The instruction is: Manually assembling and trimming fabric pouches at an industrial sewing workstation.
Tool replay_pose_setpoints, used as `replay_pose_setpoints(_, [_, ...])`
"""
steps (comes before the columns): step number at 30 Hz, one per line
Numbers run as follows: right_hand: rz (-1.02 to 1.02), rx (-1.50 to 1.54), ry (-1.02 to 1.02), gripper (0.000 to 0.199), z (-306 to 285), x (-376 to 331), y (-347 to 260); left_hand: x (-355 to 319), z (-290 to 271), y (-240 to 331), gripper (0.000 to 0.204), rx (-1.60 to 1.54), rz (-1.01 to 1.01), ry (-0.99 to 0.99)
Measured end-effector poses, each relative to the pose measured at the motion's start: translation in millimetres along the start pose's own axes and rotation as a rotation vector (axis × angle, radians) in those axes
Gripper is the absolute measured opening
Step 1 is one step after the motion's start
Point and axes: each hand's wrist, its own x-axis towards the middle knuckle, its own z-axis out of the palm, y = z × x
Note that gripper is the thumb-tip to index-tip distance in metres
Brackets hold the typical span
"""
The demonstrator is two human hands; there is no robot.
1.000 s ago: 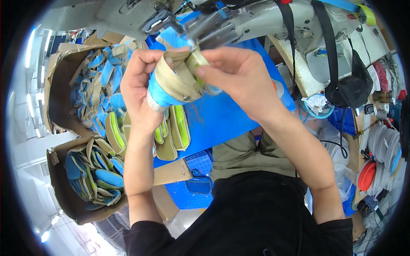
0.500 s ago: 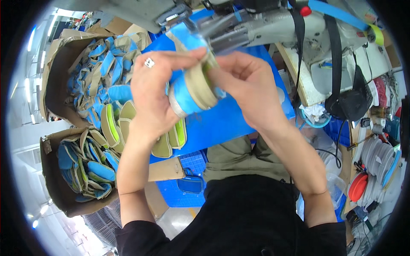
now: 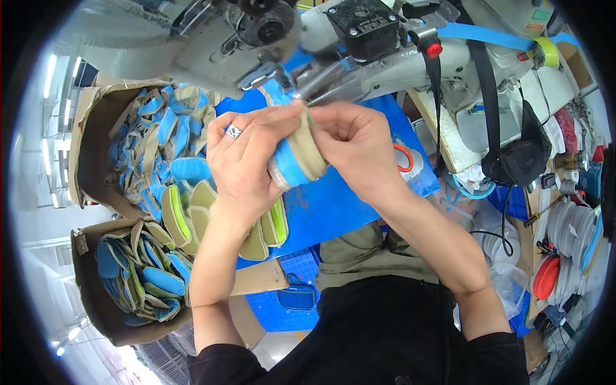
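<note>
Under the head of the sewing machine [image 3: 269, 32], a curved blue and khaki fabric piece [image 3: 292, 168] is bent into a loop, with its blue far end by the machine's metal arm [image 3: 327, 83]. My left hand [image 3: 247, 154], wearing a ring, is wrapped around the left side of the piece, its fingers along the upper edge. From the right, my right hand [image 3: 359, 144] pinches the khaki edge between thumb and fingers. Both hands' fingertips nearly meet close to the machine. The needle area is partly hidden.
Two cardboard boxes [image 3: 86, 154] on the left hold many blue and khaki fabric pieces. Stacked khaki pieces with green lining [image 3: 176, 215] lie on the blue table [image 3: 321, 218]. Orange-handled scissors [image 3: 405, 157] sit right of my right hand. Black straps [image 3: 491, 109] hang further right.
My view has shifted, bringing more of the machine head into sight. The fabric loop has turned slightly and my fingers have closed in along its upper edge. The scissors' handle now shows.
</note>
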Motion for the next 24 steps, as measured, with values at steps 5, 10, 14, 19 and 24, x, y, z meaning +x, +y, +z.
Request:
replay_pose_setpoints(5, [-0.042, -0.079, -0.020, 0.016, -1, 2, 4, -11, 2, -7, 0.031, -0.208, -0.145, 0.071])
replay_pose_setpoints(10, [-0.093, -0.164, -0.035, 0.020, -5, 0, 1, -14, 3, -3, 0.013, -0.878, -0.674, 0.157])
replay_pose_setpoints(14, [-0.095, -0.176, -0.048, 0.022, -6, -2, 3, -16, 2, -7, 0.012, -0.980, -0.699, 0.155])
replay_pose_setpoints(19, [-0.074, -0.161, -0.048, 0.022, -5, -1, 2, -18, 5, -15, 0.025, -0.929, -0.607, 0.142])
replay_pose_setpoints(24, [-0.051, -0.106, -0.055, 0.018, -4, 2, 1, -12, -2, -10, 0.033, -0.614, -0.453, 0.043])
